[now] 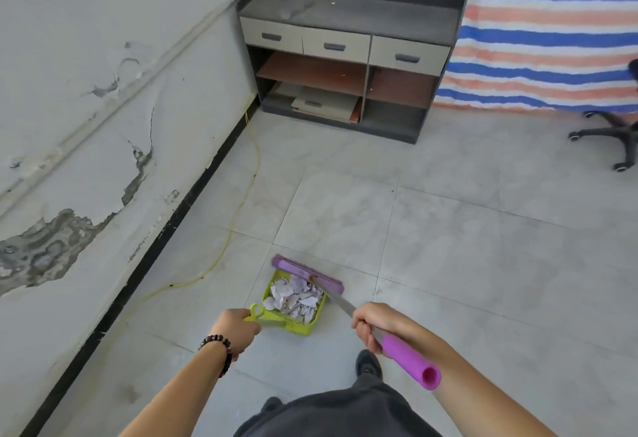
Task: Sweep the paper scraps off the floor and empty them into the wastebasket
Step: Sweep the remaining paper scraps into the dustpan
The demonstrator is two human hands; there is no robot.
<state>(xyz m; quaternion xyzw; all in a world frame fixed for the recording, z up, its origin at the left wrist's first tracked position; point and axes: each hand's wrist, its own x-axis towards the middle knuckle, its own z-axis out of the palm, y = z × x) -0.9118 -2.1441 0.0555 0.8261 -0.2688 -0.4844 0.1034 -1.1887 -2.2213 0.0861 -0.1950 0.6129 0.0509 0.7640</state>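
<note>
As the paper scraps (293,297) piled in the dustpan (301,329), just ahead of the left grip (238,328) clamped on its handle, are light and loose, lift level; right grip (371,324) clamps the broom (307,272) shaft.

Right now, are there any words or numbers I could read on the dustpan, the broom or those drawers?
None: the green dustpan, the purple broom, the cabinet drawers and the striped tarp show no words, numbers, brands or signs.
</note>
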